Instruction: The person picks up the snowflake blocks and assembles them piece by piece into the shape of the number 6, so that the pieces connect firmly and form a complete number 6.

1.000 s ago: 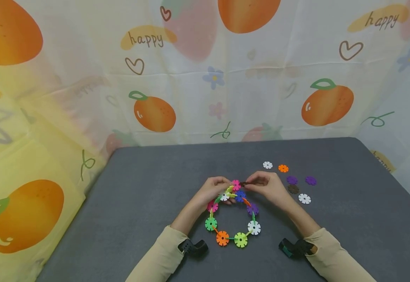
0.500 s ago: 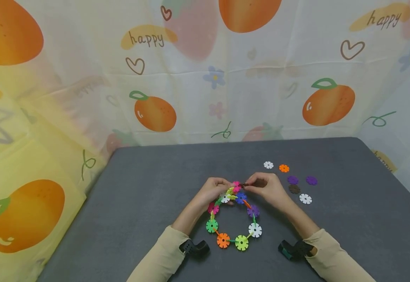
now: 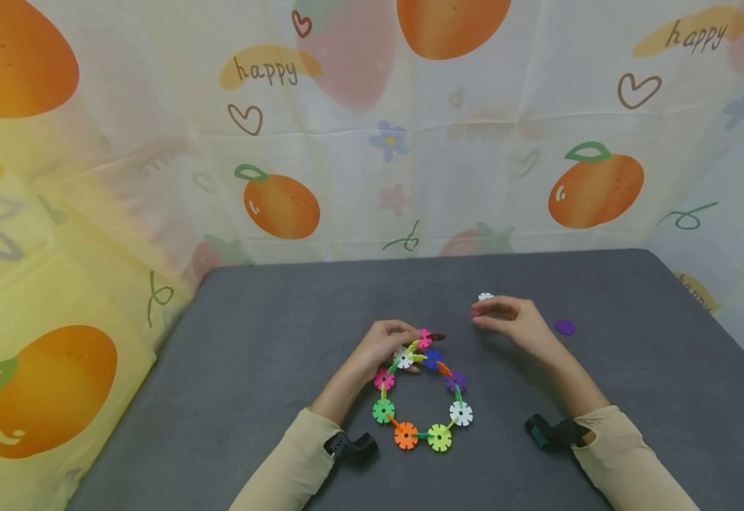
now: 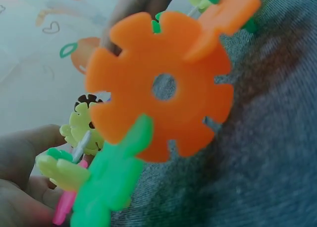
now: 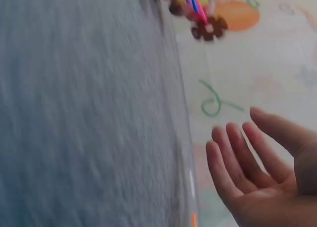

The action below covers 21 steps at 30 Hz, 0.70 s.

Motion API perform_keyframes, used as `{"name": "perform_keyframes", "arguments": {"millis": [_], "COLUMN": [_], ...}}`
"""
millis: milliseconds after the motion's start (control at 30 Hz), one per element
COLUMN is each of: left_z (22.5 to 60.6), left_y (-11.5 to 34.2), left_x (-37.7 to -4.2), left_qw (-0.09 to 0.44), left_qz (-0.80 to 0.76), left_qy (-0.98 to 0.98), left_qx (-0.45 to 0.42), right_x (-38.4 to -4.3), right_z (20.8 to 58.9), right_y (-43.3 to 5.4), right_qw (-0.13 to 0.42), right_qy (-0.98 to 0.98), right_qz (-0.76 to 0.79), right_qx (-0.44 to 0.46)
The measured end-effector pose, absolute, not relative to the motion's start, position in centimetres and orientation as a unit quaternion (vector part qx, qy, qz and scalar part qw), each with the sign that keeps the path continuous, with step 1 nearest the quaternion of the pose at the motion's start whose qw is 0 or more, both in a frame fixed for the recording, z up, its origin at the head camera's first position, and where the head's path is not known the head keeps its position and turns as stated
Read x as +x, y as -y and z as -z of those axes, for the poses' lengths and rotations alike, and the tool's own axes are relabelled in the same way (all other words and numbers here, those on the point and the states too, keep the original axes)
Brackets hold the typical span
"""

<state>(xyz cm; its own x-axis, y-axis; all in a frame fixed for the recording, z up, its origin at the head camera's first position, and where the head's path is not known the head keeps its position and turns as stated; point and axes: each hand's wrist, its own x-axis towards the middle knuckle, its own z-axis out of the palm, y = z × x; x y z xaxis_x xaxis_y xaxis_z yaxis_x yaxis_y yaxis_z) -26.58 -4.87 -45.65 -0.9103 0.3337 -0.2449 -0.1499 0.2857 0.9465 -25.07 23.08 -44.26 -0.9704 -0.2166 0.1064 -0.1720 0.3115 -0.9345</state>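
Note:
A loop of notched plastic discs point(image 3: 439, 438), joined edge to edge in several colours, stands in the middle of the table. At its far side my left hand point(image 3: 385, 348) pinches the loop beside a pink disc point(image 3: 424, 338). A brown disc point(image 3: 437, 336) sticks out to the right from that pink one. The left wrist view is mostly filled by the loop's orange disc point(image 4: 129, 83), with my left fingers behind it. My right hand point(image 3: 519, 323) is apart from the loop, over the loose discs; its fingers are relaxed and hold nothing in the right wrist view.
On the grey table point(image 3: 282, 305), a white disc point(image 3: 485, 296) lies just beyond my right fingertips, and a purple disc point(image 3: 565, 327) lies right of that hand. The hand and forearm hide other loose discs. A fruit-printed cloth point(image 3: 346, 177) hangs behind the table.
My right hand has let go of the brown disc, which stays attached to the pink one, and has moved right and away over the loose discs. My left hand keeps its hold.

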Motion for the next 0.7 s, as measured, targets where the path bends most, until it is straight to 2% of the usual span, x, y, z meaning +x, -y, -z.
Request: {"name": "perform_keyframes", "arguments": {"millis": [400, 700], "left_z": [46.0, 46.1], "left_y": [5.0, 5.0], "left_x": [-26.8, -26.8], "left_qw": [0.202, 0.198], "left_qz": [-0.584, -0.581], "left_qy": [-0.784, -0.787], "left_qx": [0.066, 0.057], "right_x": [-25.2, -25.1], "right_z": [44.6, 45.4], "right_y": [-27.3, -28.2], "right_qw": [-0.028, -0.067], "right_qy": [-0.797, -0.853], "right_qz": [0.603, 0.512], "right_qx": [0.009, 0.074]}}
